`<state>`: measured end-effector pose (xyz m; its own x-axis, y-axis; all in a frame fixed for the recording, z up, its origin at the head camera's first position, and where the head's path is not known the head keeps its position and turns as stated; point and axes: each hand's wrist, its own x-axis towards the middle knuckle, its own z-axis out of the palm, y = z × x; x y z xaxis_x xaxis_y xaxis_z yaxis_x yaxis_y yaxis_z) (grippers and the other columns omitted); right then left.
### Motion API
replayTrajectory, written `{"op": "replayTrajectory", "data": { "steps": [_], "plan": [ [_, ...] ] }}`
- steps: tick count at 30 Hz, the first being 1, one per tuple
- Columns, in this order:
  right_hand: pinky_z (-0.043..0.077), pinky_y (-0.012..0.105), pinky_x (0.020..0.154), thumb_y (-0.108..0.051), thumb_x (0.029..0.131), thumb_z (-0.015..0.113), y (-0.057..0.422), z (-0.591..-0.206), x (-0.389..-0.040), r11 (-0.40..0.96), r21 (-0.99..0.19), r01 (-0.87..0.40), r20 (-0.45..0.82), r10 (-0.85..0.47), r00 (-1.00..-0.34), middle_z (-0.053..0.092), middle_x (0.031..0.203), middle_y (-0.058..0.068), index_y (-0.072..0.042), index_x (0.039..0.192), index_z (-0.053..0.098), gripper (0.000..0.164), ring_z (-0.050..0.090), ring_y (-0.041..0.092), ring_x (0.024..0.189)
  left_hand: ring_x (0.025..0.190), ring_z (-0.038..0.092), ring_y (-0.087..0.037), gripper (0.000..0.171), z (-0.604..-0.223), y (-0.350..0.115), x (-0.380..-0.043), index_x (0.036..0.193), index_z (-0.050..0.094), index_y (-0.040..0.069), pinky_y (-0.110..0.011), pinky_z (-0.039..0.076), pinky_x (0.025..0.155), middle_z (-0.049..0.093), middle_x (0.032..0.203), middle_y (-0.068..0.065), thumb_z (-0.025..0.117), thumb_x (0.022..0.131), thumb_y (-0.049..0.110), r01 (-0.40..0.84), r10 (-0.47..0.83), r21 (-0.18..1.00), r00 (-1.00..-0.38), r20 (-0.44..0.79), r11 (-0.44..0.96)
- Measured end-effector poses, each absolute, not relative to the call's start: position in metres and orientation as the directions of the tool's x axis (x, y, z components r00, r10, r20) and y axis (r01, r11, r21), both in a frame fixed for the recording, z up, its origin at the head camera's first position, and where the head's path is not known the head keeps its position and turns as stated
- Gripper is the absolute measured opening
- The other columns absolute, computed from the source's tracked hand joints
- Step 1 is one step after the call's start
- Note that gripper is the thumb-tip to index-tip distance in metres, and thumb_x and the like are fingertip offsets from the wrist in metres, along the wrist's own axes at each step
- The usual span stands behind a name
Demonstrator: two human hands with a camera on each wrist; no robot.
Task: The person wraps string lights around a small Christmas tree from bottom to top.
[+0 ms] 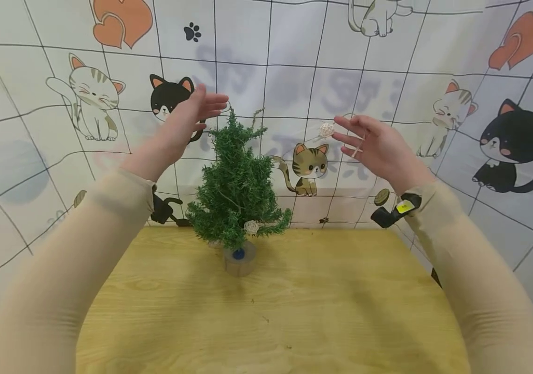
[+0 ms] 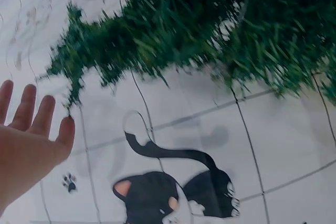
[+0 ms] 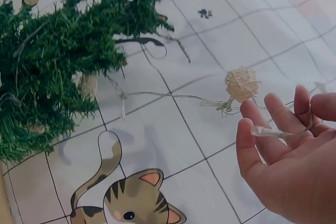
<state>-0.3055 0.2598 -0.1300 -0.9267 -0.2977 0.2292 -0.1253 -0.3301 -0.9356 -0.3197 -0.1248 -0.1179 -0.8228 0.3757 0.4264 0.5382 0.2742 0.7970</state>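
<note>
A small green artificial Christmas tree (image 1: 238, 187) stands upright on a round wooden base (image 1: 240, 266). My left hand (image 1: 190, 117) is beside the treetop, fingers extended and holding nothing; in the left wrist view its fingertips (image 2: 66, 124) are right by the tip. Out to the right of the tree, my right hand (image 1: 373, 145) pinches the thin wire of a string light between thumb and fingers. A clear bulb (image 3: 268, 131) on that wire lies across the fingers. A pale woven ball (image 3: 242, 84) hangs on the wire between hand and tree.
Another woven ball (image 1: 251, 227) sits low on the tree's front branches. The wooden table (image 1: 285, 311) carries the tree near its back edge. Close behind hangs a white cloth (image 1: 289, 93) printed with cats and grid lines, which also runs along both sides.
</note>
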Motion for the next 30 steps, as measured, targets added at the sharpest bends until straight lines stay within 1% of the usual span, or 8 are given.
{"op": "replayTrajectory", "data": {
  "steps": [3, 7, 11, 14, 18, 22, 25, 30],
  "plan": [
    [0.021, 0.042, 0.105, -0.022, 0.106, 0.041, 0.257, -0.132, -0.297, -0.313, -0.940, -0.136, 0.246, -0.344, -0.906, 0.042, 0.148, 0.006, -0.009, 0.092, 0.061, 0.027, 0.036, 0.031, 0.136, 0.135, 0.037, -0.009, 0.057, -0.118, -0.108, -0.311, 0.144, 0.048, 0.020, -0.036, 0.024, 0.112, 0.045, 0.146, 0.005, 0.026, 0.103, 0.054, 0.585, 0.377, 0.745, -0.800, 0.467, 0.319],
    [0.026, 0.043, 0.100, -0.021, 0.106, 0.041, 0.249, -0.133, -0.292, -0.263, -0.949, -0.174, 0.273, -0.411, -0.870, 0.057, 0.134, 0.004, -0.009, 0.092, 0.065, 0.030, 0.048, 0.029, 0.127, 0.130, 0.040, -0.007, 0.046, -0.120, -0.090, -0.301, 0.137, 0.055, 0.021, -0.033, 0.029, 0.108, 0.049, 0.141, 0.008, 0.042, 0.102, 0.047, 0.651, 0.390, 0.659, -0.757, 0.524, 0.377],
    [0.034, 0.040, 0.093, -0.019, 0.107, 0.038, 0.238, -0.132, -0.286, -0.203, -0.954, -0.223, 0.294, -0.466, -0.835, 0.062, 0.123, 0.005, -0.009, 0.093, 0.067, 0.033, 0.054, 0.028, 0.117, 0.121, 0.047, -0.007, 0.037, -0.117, -0.072, -0.294, 0.128, 0.064, 0.022, -0.032, 0.035, 0.101, 0.057, 0.131, 0.010, 0.052, 0.099, 0.043, 0.691, 0.365, 0.566, -0.721, 0.589, 0.450],
    [0.039, 0.037, 0.086, -0.018, 0.106, 0.040, 0.229, -0.129, -0.281, -0.180, -0.954, -0.239, 0.298, -0.484, -0.823, 0.064, 0.115, 0.005, -0.009, 0.094, 0.068, 0.032, 0.057, 0.026, 0.107, 0.120, 0.048, -0.009, 0.034, -0.112, -0.059, -0.291, 0.126, 0.066, 0.021, -0.031, 0.036, 0.100, 0.059, 0.127, 0.008, 0.055, 0.099, 0.038, 0.734, 0.405, 0.455, -0.666, 0.626, 0.504],
    [0.040, 0.033, 0.078, -0.019, 0.104, 0.046, 0.216, -0.124, -0.274, -0.176, -0.951, -0.253, 0.308, -0.496, -0.812, 0.062, 0.103, 0.005, -0.006, 0.093, 0.067, 0.027, 0.055, 0.023, 0.091, 0.122, 0.047, -0.015, 0.035, -0.105, -0.043, -0.284, 0.127, 0.066, 0.020, -0.037, 0.036, 0.100, 0.060, 0.126, 0.003, 0.059, 0.097, 0.036, 0.765, 0.486, 0.307, -0.611, 0.625, 0.566],
    [0.037, 0.030, 0.071, -0.018, 0.104, 0.048, 0.203, -0.121, -0.269, -0.181, -0.943, -0.279, 0.332, -0.512, -0.792, 0.057, 0.095, 0.005, -0.004, 0.093, 0.065, 0.025, 0.049, 0.020, 0.078, 0.118, 0.047, -0.021, 0.036, -0.101, -0.033, -0.275, 0.127, 0.067, 0.021, -0.045, 0.036, 0.095, 0.062, 0.121, 0.001, 0.061, 0.095, 0.037, 0.754, 0.521, 0.217, -0.602, 0.605, 0.620],
    [0.036, 0.030, 0.068, -0.017, 0.104, 0.047, 0.195, -0.121, -0.268, -0.167, -0.939, -0.302, 0.344, -0.511, -0.788, 0.055, 0.091, 0.005, -0.004, 0.092, 0.065, 0.025, 0.046, 0.020, 0.073, 0.110, 0.049, -0.022, 0.033, -0.102, -0.030, -0.272, 0.122, 0.070, 0.021, -0.047, 0.036, 0.088, 0.064, 0.112, 0.002, 0.062, 0.095, 0.038, 0.742, 0.523, 0.183, -0.603, 0.602, 0.645],
    [0.036, 0.031, 0.067, -0.015, 0.104, 0.046, 0.187, -0.123, -0.267, -0.127, -0.935, -0.331, 0.348, -0.501, -0.792, 0.056, 0.088, 0.003, -0.006, 0.091, 0.067, 0.026, 0.045, 0.019, 0.074, 0.101, 0.049, -0.021, 0.025, -0.106, -0.028, -0.271, 0.112, 0.074, 0.021, -0.040, 0.037, 0.083, 0.065, 0.095, 0.005, 0.064, 0.094, 0.034, 0.741, 0.518, 0.188, -0.603, 0.606, 0.644]
  ]
}}
